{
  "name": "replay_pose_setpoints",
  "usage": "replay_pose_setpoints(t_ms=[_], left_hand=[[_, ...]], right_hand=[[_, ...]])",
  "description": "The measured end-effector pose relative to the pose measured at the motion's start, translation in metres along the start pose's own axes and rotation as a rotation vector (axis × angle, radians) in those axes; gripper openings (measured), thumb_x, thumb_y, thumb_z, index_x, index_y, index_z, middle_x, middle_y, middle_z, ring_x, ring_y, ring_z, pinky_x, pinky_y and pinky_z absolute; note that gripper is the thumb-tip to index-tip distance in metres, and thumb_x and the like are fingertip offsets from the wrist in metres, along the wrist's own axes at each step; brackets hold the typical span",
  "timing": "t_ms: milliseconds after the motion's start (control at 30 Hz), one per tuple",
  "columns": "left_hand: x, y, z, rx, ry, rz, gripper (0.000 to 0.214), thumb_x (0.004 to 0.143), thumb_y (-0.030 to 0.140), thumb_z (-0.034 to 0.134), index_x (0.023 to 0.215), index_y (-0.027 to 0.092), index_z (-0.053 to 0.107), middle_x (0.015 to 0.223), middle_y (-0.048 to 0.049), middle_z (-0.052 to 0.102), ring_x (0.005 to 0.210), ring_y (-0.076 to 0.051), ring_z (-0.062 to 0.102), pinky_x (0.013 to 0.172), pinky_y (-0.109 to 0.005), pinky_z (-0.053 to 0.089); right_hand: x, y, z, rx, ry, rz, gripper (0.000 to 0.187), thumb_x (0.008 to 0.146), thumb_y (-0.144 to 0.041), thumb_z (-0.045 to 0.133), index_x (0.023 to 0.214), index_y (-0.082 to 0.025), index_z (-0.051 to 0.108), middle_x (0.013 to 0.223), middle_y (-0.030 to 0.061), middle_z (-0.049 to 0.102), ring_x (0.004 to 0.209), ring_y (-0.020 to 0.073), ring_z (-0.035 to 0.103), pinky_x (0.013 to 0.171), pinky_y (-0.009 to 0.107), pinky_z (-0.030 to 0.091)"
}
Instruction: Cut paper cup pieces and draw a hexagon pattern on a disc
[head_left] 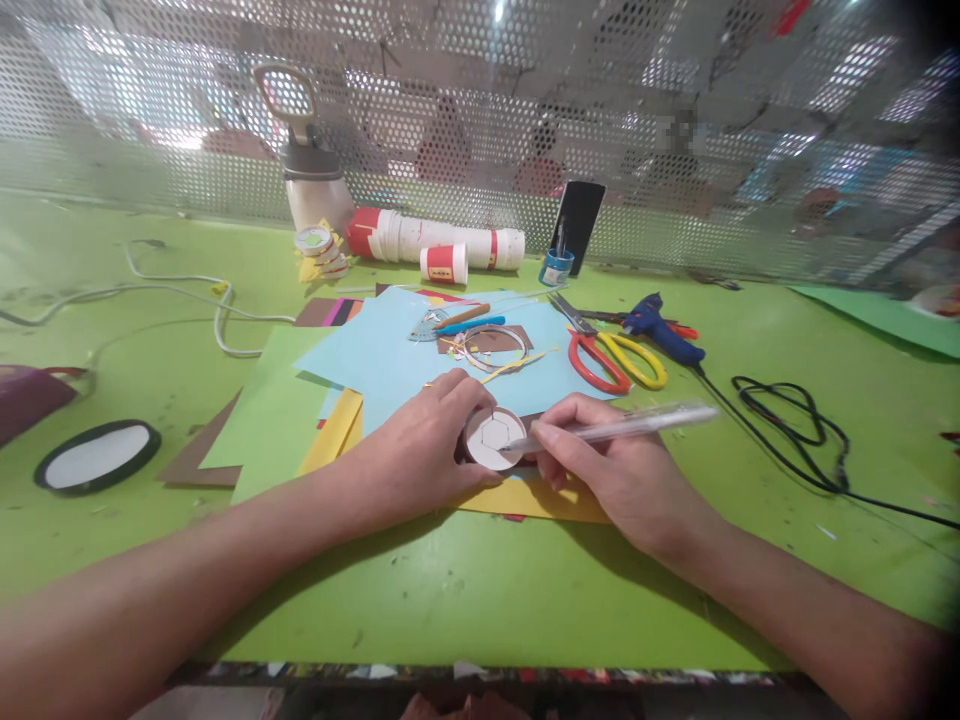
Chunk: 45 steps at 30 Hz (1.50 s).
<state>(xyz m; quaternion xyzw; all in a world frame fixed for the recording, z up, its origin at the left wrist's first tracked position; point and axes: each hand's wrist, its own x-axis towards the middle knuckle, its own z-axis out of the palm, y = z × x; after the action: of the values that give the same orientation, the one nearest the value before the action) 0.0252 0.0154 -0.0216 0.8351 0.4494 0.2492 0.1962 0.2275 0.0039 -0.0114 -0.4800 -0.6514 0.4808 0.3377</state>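
Observation:
My left hand point(431, 435) grips a small round white disc point(495, 452), thumb below and fingers above its rim. It looks like the bottom of a paper cup, and a dark hexagon outline is drawn on its face. In my right hand point(600, 455) is a clear pen point(637, 424), its tip touching the disc near the hexagon's lower right. Yellow paper point(540, 500) lies under both hands, and light blue sheets point(367, 350) spread just beyond them.
Red-and-yellow-handled scissors point(600, 355), a blue glue gun point(664, 330) and its black cord point(795, 430) lie to the right. Stacked paper cups point(450, 240), a bottle point(315, 195) and a phone point(581, 225) stand along the mesh screen. A white cable point(221, 320) runs at left.

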Motion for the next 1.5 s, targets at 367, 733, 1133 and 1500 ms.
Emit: replay_pose_setpoints(t_ms=[367,733,1133,1500], left_hand=[[0.0005,0.0005,0.0006,0.001,-0.007,-0.005,0.030,0.074,0.029,0.068,0.097,0.020,0.053,0.097,-0.0045,0.054,0.086,-0.022,0.055,0.070,-0.034,0.045],[0.0009,-0.0004,0.0004,0.010,0.001,0.005,0.030,0.073,0.029,0.068,0.097,0.021,0.053,0.097,-0.0045,0.054,0.086,-0.022,0.055,0.070,-0.034,0.046],[-0.0005,0.0003,-0.0001,0.021,-0.003,-0.008,0.030,0.073,0.030,0.069,0.097,0.021,0.053,0.096,-0.0037,0.054,0.083,-0.021,0.055,0.067,-0.033,0.045],[0.0014,-0.0003,-0.0001,-0.006,-0.014,-0.001,0.029,0.074,0.030,0.069,0.096,0.019,0.054,0.095,-0.0037,0.054,0.083,-0.020,0.054,0.067,-0.032,0.044]], right_hand=[[-0.0011,0.0014,0.0003,-0.009,-0.004,0.002,0.021,0.091,-0.034,0.056,0.076,-0.020,0.055,0.062,-0.0038,0.059,0.056,0.0090,0.054,0.057,0.022,0.046],[-0.0008,0.0018,-0.0001,-0.015,0.000,-0.020,0.021,0.092,-0.033,0.056,0.075,-0.020,0.055,0.060,-0.0042,0.059,0.056,0.0086,0.054,0.057,0.022,0.046],[-0.0017,0.0022,-0.0007,-0.049,-0.001,-0.014,0.021,0.092,-0.034,0.056,0.076,-0.020,0.056,0.062,-0.0035,0.059,0.056,0.0096,0.054,0.056,0.023,0.045],[-0.0013,0.0023,-0.0002,-0.023,0.001,-0.023,0.021,0.092,-0.032,0.055,0.074,-0.020,0.055,0.060,-0.0042,0.059,0.054,0.0087,0.053,0.056,0.022,0.045]])
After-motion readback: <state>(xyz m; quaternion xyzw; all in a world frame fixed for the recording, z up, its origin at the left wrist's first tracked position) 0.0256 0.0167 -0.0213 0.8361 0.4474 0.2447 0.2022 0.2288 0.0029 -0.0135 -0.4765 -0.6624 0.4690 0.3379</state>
